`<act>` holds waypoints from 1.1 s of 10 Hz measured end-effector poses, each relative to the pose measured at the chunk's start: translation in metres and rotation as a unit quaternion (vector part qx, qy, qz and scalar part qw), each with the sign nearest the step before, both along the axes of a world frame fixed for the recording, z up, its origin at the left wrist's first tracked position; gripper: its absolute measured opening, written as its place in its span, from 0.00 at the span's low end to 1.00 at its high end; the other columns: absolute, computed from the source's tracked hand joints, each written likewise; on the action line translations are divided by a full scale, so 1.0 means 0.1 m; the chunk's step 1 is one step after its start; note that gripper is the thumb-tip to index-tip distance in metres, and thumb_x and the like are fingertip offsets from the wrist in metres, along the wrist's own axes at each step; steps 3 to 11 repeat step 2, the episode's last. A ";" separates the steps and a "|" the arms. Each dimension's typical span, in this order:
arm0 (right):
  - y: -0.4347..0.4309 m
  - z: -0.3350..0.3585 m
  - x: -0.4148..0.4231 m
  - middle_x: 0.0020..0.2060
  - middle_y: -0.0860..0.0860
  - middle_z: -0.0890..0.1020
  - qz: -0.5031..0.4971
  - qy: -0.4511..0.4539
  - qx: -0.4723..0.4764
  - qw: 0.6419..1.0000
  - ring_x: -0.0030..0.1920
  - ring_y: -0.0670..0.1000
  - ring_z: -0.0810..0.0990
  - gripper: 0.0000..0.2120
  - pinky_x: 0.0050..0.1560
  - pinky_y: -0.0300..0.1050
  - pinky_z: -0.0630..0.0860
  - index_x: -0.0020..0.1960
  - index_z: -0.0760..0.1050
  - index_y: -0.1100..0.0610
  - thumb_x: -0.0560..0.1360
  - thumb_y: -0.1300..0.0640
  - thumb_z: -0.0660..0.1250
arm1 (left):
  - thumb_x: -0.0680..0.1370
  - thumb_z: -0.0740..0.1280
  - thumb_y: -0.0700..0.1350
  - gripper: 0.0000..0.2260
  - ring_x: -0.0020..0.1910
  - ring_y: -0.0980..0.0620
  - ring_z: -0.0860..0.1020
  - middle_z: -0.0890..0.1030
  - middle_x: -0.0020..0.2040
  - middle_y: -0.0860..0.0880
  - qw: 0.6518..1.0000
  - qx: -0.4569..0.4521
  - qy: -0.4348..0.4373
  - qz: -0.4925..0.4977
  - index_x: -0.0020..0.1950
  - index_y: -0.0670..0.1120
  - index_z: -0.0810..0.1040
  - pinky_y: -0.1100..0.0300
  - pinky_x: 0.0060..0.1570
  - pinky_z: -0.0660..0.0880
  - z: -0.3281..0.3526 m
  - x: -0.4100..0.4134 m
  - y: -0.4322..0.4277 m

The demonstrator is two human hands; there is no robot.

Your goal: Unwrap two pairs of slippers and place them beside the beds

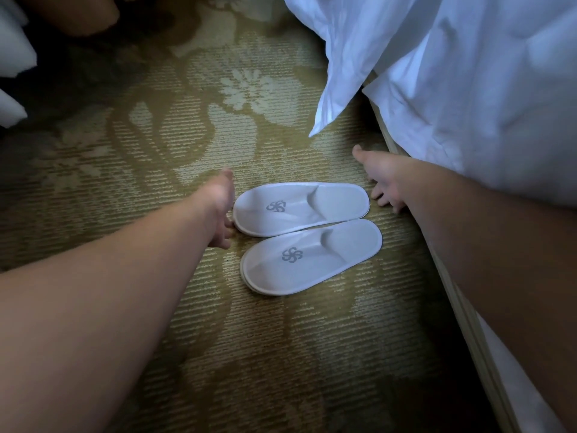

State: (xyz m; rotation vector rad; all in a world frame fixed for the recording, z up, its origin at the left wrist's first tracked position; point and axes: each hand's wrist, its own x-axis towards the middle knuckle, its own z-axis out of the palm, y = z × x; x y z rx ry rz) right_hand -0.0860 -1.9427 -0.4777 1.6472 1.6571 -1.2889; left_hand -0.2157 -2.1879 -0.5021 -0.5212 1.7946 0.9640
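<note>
Two flat white slippers lie side by side on the carpet (156, 189), just beside the bed (487, 354) at the right. The far slipper (301, 208) and the near slipper (312, 256) are thin, oval-soled and made of a soft, non-woven-looking fabric, each with a grey pinwheel logo printed on the insole and a shallow closed toe pointing toward the bed. Their long edges touch or nearly touch. The carpet is ribbed, olive and cream, with large flower and leaf shapes. A crumpled white duvet (437, 73) hangs over the bed's edge, one corner drooping toward the floor. The left hand (220, 210) rests at the far slipper's heel, fingers loosely spread, gripping nothing. The right hand (382, 179) hovers by its toe end, fingers splayed and empty.
</note>
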 end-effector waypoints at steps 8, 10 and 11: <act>-0.11 0.03 0.25 0.76 0.64 0.58 -0.026 -0.009 -0.040 0.999 0.76 0.65 0.56 0.49 0.73 0.68 0.50 0.80 0.48 0.51 0.69 0.23 0.50 | 0.77 0.51 0.71 0.32 0.56 0.38 0.76 0.76 0.60 0.39 0.999 -0.003 -0.005 -0.036 0.64 0.46 0.73 0.43 0.61 0.66 0.04 0.35 -0.18; -0.11 0.03 0.25 0.76 0.64 0.58 -0.026 -0.009 -0.040 0.999 0.76 0.65 0.56 0.49 0.73 0.68 0.50 0.80 0.48 0.51 0.69 0.23 0.50 | 0.77 0.51 0.71 0.32 0.56 0.38 0.76 0.76 0.60 0.39 0.999 -0.003 -0.005 -0.036 0.64 0.46 0.73 0.43 0.61 0.66 0.04 0.35 -0.18; -0.11 0.03 0.25 0.76 0.64 0.58 -0.026 -0.009 -0.040 0.999 0.76 0.65 0.56 0.49 0.73 0.68 0.50 0.80 0.48 0.51 0.69 0.23 0.50 | 0.77 0.51 0.71 0.32 0.56 0.38 0.76 0.76 0.60 0.39 0.999 -0.003 -0.005 -0.036 0.64 0.46 0.73 0.43 0.61 0.66 0.04 0.35 -0.18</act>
